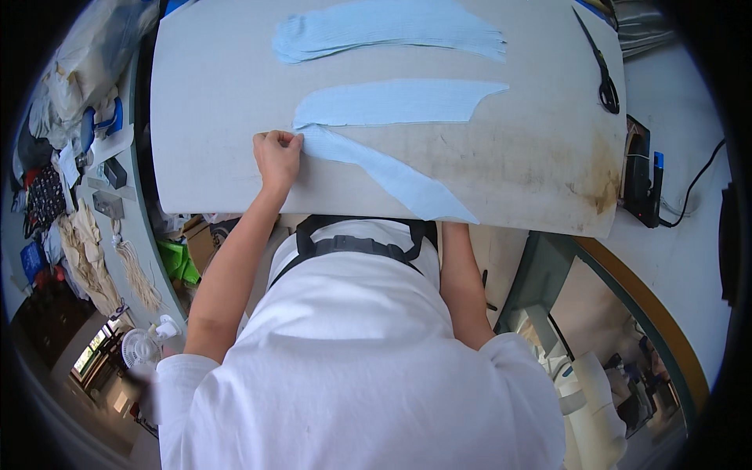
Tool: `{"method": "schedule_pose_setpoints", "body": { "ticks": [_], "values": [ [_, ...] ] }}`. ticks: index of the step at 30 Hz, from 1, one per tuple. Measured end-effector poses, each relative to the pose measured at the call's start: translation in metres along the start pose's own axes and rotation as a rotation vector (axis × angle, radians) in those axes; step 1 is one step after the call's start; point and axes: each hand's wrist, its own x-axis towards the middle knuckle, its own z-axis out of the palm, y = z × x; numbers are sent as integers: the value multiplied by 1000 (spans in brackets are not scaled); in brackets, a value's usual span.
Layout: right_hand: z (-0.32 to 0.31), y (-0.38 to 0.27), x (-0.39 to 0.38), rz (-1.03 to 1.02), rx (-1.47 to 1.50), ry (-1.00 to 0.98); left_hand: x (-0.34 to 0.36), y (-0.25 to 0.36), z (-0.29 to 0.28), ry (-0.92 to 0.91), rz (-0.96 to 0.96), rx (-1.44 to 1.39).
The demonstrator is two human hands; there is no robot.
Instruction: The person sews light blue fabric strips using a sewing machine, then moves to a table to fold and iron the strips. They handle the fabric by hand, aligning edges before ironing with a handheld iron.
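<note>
Two light blue cut fabric pieces lie on the pale worktable in front of me. My left hand (278, 160) is closed in a pinch at the left end of the nearer fabric piece (392, 176), which slants down to the right and reaches the table's front edge. Just beyond it lies the other fabric piece (392, 102), flat, its left end close to my left fingertips. My right forearm (462, 274) reaches up to the front edge, under the low end of the slanting piece; the hand itself is hidden there.
A layered stack of light blue fabric pieces (384, 31) lies at the table's far side. Black scissors (603, 74) rest at the far right. Beside the right edge is a black device (638, 176) with a cord. Cluttered cloth (82, 243) covers a surface at left.
</note>
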Motion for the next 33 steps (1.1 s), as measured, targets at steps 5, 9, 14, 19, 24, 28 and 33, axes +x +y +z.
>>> {"method": "schedule_pose_setpoints", "body": {
  "ticks": [5,9,14,19,24,28,33],
  "values": [
    [-11,10,-1,40,8,32,-3,5,-2,17,5,51],
    [-37,-3,0,151,-12,158,-15,32,-9,88,30,-58],
    [-72,-61,-53,383,-739,549,-40,96,26,-55,922,56],
    [33,-158,-120,494,-1472,103,-55,166,90,-192,1080,198],
    [125,-183,-52,221,-1662,-114,-53,180,105,-174,1075,352],
    [161,-143,24,-75,-1622,-363,-56,174,112,-34,1055,189],
    [185,-115,49,-180,-1849,-521,-56,175,122,31,897,-56]
  ]
}}
